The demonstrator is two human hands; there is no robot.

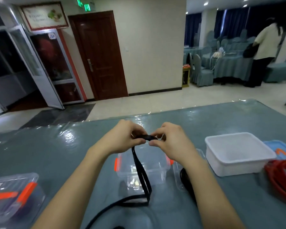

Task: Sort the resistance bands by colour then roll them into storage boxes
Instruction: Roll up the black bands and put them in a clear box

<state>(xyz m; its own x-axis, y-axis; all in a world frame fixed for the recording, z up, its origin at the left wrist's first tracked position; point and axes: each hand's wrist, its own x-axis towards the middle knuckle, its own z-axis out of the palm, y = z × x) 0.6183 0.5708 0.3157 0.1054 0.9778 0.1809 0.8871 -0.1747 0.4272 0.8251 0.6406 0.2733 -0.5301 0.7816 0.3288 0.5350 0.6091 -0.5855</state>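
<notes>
– Left hand (122, 138): thumb and fingers pinched on black band (144, 137), at the start of a small coil. Right hand (172, 142): same, pinched on the coil's other side, close to the left one.
– Rest of the band?
– Hanging as a doubled strap from the hands, down in front of clear box (155, 164), tail flat on table (56, 154) toward the near edge.
– Step?
– Rolling, early by the look of it. Only a turn or so wound, most of the length loose.
– Sorting done?
– Looks so. Red bands (281, 177) piled far right, second black one (186, 179) beside the right forearm, partly hidden.
– Boxes?
– Clear box with orange clips right under the hands, something small and pale inside, no telling what. White tub (238, 162) to the right. Another clipped box (15, 195) near left, lid on, contents blurred.
– Next?
– Probably more winding: firm grip on the core, slack fed up evenly, no twist in the strap. Then down into the clear box, likely. Springy stuff, apt to uncoil on release.
</notes>
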